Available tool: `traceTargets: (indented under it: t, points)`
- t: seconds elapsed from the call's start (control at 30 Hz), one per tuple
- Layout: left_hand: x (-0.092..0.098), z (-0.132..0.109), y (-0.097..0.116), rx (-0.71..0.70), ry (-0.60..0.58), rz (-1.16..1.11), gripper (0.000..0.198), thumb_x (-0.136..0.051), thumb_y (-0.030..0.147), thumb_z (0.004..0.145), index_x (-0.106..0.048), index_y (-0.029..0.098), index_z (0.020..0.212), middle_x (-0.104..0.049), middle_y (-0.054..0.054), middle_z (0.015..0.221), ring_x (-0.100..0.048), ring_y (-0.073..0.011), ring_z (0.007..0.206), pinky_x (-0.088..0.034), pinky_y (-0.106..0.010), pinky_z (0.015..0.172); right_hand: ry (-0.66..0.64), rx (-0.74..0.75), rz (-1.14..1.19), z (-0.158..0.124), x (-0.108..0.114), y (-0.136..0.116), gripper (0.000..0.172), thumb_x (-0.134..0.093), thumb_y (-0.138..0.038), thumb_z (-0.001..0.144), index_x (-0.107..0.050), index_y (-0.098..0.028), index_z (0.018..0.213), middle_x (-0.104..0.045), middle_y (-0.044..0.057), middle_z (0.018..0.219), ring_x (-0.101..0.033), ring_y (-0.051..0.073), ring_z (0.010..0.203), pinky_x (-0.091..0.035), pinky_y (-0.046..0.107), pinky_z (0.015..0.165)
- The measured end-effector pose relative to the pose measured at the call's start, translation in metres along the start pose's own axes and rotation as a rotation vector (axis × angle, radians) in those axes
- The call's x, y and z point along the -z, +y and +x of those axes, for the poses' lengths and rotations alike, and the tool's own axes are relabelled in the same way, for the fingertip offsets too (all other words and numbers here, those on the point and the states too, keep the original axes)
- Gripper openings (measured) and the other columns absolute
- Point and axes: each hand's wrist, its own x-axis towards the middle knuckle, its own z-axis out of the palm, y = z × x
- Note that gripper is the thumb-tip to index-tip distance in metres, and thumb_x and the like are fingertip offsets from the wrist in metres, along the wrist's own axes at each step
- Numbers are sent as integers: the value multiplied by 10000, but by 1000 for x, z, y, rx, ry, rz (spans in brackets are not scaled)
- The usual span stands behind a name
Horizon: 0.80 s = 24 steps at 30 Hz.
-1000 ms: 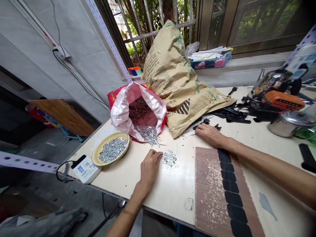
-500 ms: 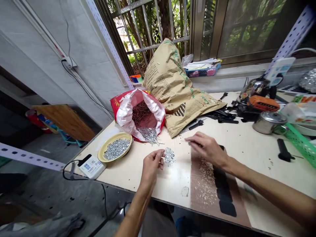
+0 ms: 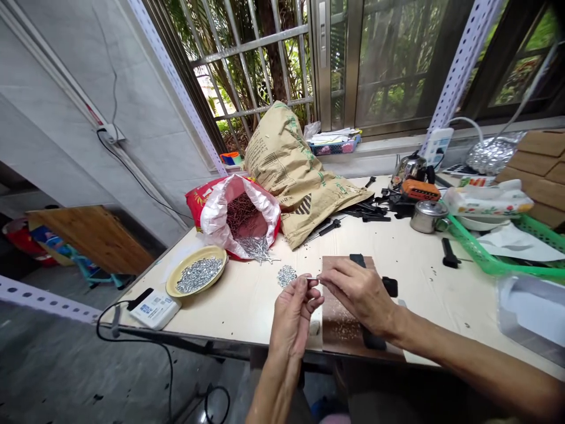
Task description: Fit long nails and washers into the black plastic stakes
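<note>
My left hand (image 3: 293, 315) is closed, with thumb and fingers pinching a thin metal screw (image 3: 312, 278). Its threads are too small to make out. From the other side my right hand (image 3: 359, 294) has its fingertips closed on the screw's right end, so the two hands nearly meet. Just behind the left fingertips lies a small pile of shiny metal pieces (image 3: 286, 275). Below the right hand is a brown board (image 3: 342, 330) strewn with pale crumbs. Black flat pieces (image 3: 373, 338) lie on it, partly hidden by the right hand and wrist.
A yellow bowl (image 3: 172, 287) of small metal pieces and a red-and-white bag (image 3: 214, 209) spilling screws stand left. Behind is a big brown paper sack (image 3: 282, 159). To the right are a metal mug (image 3: 427, 218), a green basket (image 3: 474, 256) and a clear plastic box (image 3: 529, 318).
My left hand has moved from beside the small pile toward the board. My right hand has come down to meet it, and the screw now shows between them. The view has shifted right.
</note>
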Motion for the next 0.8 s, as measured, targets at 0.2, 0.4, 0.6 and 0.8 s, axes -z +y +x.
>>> traceTargets:
  t: [0.2, 0.4, 0.6, 0.8]
  points:
    - [-6, -4, -11, -151, -12, 201, 252, -752, 297, 667, -665, 94, 788, -668, -30, 678, -594, -82, 548, -538, -211, 567, 10, 46, -210, -15, 2, -3, 179, -425, -204, 932, -587, -199, 856, -564, 47, 777, -497, 180, 735, -357, 300, 631]
    - [-6, -2, -22, -155, -20, 296, 234, -721, 304, 698, -668, 92, 783, -660, -25, 635, -596, -86, 554, -518, -201, 580, 19, -7, -231, -29, -5, 4, 147, -451, -181, 921, -565, -191, 829, -554, 34, 760, -487, 165, 721, -332, 288, 607]
    - [-8, 4, -29, -145, -28, 327, 249, -712, 318, 702, -672, 91, 796, -649, -15, 618, -595, -87, 562, -525, -216, 605, -26, -84, -194, -35, -6, 8, 104, -487, -190, 911, -577, -195, 858, -544, 24, 803, -498, 162, 752, -349, 272, 606]
    - [-9, 7, -34, -141, -30, 357, 256, -712, 322, 696, -671, 92, 800, -651, -19, 611, -598, -93, 556, -526, -226, 602, -29, -103, -72, -37, -8, 16, 129, -456, -188, 922, -572, -171, 869, -553, 37, 801, -512, 170, 766, -408, 279, 665]
